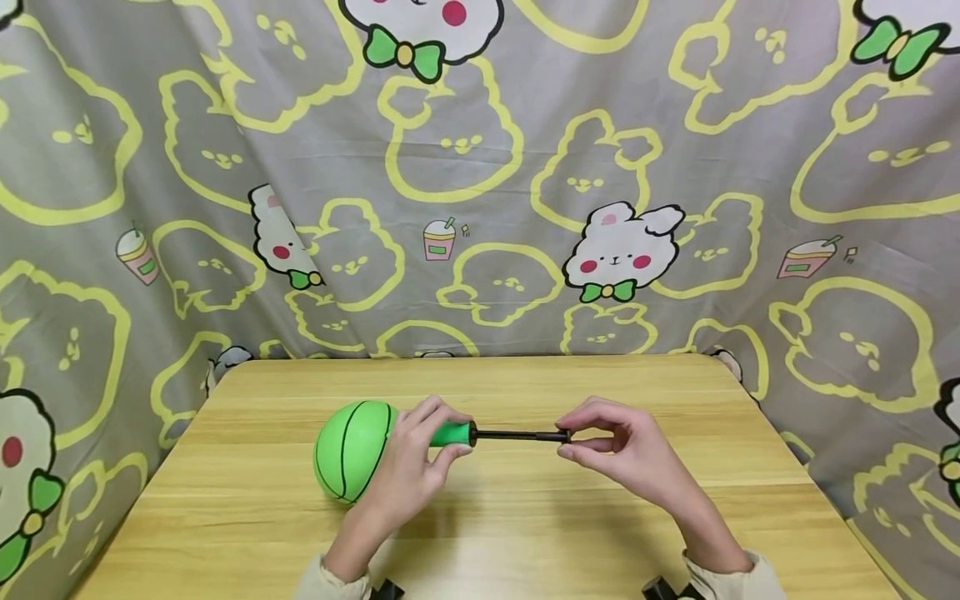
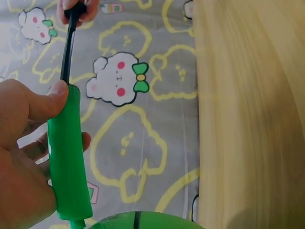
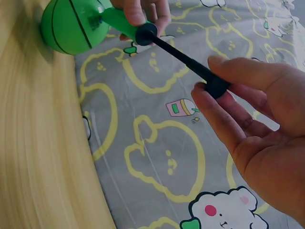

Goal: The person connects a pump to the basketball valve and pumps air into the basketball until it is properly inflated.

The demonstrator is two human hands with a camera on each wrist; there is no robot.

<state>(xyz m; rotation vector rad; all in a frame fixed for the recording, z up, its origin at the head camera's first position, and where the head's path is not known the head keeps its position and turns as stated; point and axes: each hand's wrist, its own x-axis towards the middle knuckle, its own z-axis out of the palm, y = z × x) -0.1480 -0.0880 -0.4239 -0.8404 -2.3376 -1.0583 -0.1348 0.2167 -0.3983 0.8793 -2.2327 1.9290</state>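
Observation:
A green hand pump [image 2: 69, 157] with a black rod is held level above the table, its rod [image 1: 513, 435] drawn out. My left hand [image 1: 408, 458] grips the green barrel, thumb and fingers around it near the black collar. At the rod's far end, my right hand [image 1: 622, 446] pinches the black handle [image 3: 217, 87] between thumb and fingers. A green ball [image 1: 345, 454] with black lines sits at the barrel's other end; in the right wrist view the pump's tip meets the ball [image 3: 76, 26]. Whether the needle is inside it is too small to tell.
The wooden table [image 1: 525, 533] spreads under both hands. Behind it and at both sides hangs a grey curtain [image 1: 495, 217] with yellow outlines and white cartoon animals, close to the table's back edge.

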